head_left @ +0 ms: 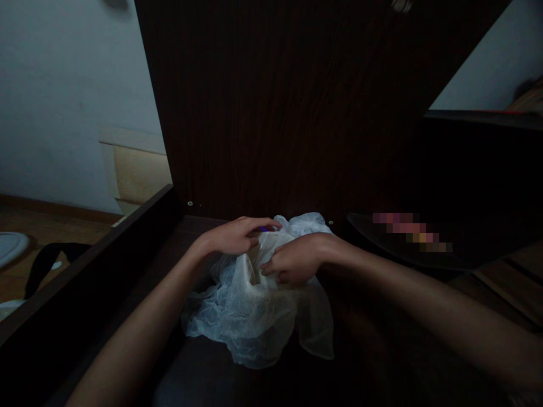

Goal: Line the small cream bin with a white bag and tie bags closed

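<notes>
At the far left we see a pale wall (76,73) above a wood-toned floor (12,210), where a white round object (12,249) is cut off by the frame edge and a black strap-like thing (42,265) lies partly behind a dark low board (89,271). A cream piece (142,175) stands against the wall, its right side hidden by a tall dark wood panel (271,113).

Next we come to the left hand (237,234), its forearm rising from the bottom edge. The wrist bends so that the fingers stretch to the right over the top of a translucent white plastic bag (254,316), thumb below and apart. The hand is partly open; we cannot tell whether it pinches the plastic. A small purple thing (266,229) peeks out by its fingers, too covered for us to name.

The crumpled bag sits in the middle on a dark surface (199,381), in front of the panel.

The right hand (297,259) comes in from the right, fingers bent and pointing left at the bag's folds; we cannot tell if they grip. Farther right, a dark object (360,232) bears a pixelated patch, and wooden slats (504,288) fade into shadow.
</notes>
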Available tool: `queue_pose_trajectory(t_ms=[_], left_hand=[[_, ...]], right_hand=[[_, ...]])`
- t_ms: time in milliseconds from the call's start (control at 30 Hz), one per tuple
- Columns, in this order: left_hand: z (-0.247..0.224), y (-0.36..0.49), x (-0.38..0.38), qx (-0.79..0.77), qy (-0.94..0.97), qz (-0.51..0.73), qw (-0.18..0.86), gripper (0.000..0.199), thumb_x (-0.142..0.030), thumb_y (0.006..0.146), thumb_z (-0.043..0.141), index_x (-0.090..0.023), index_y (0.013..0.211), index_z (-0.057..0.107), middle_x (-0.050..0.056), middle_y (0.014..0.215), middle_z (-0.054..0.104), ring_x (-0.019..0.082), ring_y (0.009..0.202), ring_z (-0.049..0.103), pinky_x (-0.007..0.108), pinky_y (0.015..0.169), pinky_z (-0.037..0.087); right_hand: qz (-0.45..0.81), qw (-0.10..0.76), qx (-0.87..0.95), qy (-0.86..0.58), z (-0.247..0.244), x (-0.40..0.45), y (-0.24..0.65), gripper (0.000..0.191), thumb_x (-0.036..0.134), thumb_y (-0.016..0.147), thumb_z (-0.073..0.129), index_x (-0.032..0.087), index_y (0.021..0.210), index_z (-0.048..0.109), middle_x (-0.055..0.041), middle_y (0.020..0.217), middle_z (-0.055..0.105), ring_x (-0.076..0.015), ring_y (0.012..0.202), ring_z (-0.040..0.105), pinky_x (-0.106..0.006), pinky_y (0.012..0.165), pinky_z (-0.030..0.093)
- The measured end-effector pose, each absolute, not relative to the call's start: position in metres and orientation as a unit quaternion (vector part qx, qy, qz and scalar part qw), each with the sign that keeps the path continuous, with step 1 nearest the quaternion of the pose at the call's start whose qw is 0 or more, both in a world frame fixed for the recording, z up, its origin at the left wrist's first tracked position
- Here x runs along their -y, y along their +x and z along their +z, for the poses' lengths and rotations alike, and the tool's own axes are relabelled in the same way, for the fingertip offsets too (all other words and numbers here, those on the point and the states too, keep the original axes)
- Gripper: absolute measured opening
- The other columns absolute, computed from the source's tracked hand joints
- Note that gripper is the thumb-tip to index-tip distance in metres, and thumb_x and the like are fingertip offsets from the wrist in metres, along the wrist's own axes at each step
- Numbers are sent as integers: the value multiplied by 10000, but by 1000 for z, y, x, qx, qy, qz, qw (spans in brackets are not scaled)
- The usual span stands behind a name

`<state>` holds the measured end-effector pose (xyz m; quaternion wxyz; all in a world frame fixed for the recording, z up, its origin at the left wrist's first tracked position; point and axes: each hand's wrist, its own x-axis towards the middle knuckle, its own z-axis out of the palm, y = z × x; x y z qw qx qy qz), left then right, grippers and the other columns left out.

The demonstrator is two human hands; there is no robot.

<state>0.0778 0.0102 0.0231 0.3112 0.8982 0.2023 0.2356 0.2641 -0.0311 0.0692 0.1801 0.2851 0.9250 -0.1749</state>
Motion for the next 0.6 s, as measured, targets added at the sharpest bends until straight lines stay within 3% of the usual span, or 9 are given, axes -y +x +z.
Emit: queue_pose_trajectory(t_ms=[100,267,467,600], left_hand=[[21,79,-12,-205,899,226,315,666,32,742,473,-158,1367,600,99,1405,652,222,1289,609,369,1123,433],[20,83,-12,-219,888,250,318,424,-110,893,552,-165,1303,646,82,1296,714,213,1169,667,343,1028,490],[20,89,-11,-248,875,273,315,283,-241,985,555,-140,1194,717,87,1149,774,194,1027,707,320,937,515],[20,90,-12,-262,874,276,302,278,-178,950,575,-159,1162,754,69,1108,795,188,981,714,300,895,523]], right_hand=[[-204,171,-929,259,102,31,281,278,99,922,568,178,1135,729,-37,1059,771,-138,893,693,-221,767,486],[-153,-34,-908,388,105,20,315,188,224,933,555,155,979,723,-23,805,722,-141,716,642,-238,676,426],[-144,-81,-879,447,70,14,328,326,410,978,521,146,997,711,-66,867,717,-167,763,627,-261,688,400],[-120,-103,-874,459,59,13,323,297,356,974,490,144,864,666,-44,770,675,-143,679,563,-252,632,349]])
